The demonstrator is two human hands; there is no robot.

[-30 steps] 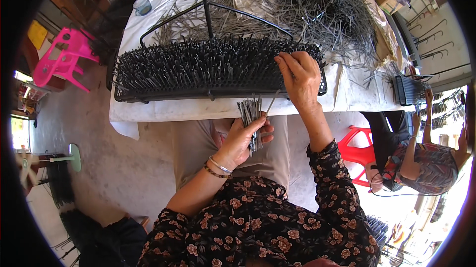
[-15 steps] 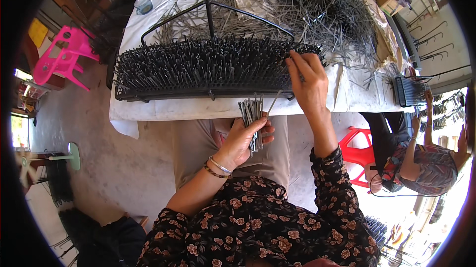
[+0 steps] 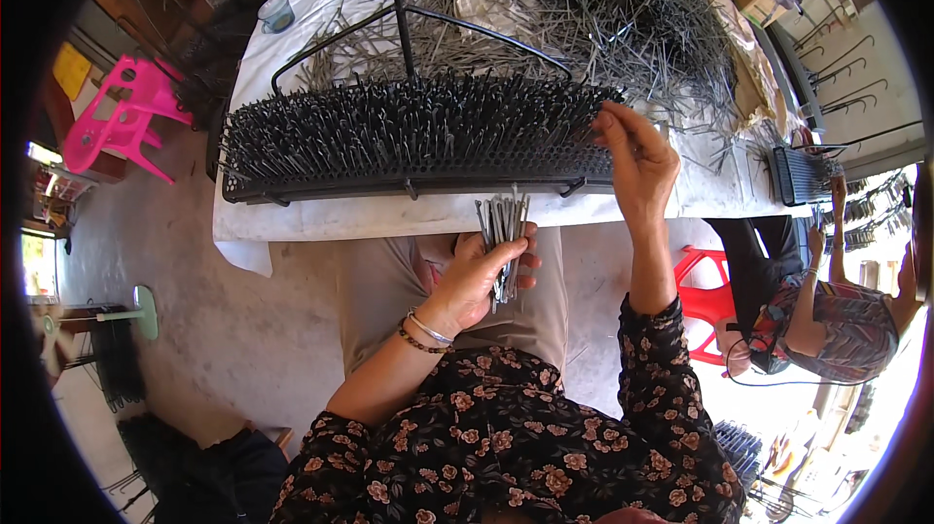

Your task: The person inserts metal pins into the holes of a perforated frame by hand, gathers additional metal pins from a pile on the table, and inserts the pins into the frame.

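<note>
- The bundle of thin metal strips (image 3: 503,217) is in my left hand (image 3: 475,273), in front of my lap, just beyond the near edge of the worktop. These fingers are closed around its lower part, with the thumb across, and the upper ends stand free.
- Each strip should be light and rather stiff, I think. The metal looks smooth, so a loose grip could let some slide. I judge it best to take one strip by its free upper end.
- My right hand (image 3: 642,166) is at the right end of the black rack (image 3: 486,177), its thumb and fingertips close together. I cannot tell if a strip is between them.
- The rack has many small holes, and many dark pieces (image 3: 389,125) stand in it closely, some leaning. A black rod frame (image 3: 400,37) rises behind them.
- Under the rack is the worktop (image 3: 341,222), covered with white cloth.
- Farther back lies a tangled heap of strips (image 3: 623,18); a cup (image 3: 276,15) is at the far left.
- To my right, a co-worker (image 3: 827,329) is near a smaller rack (image 3: 800,181).
</note>
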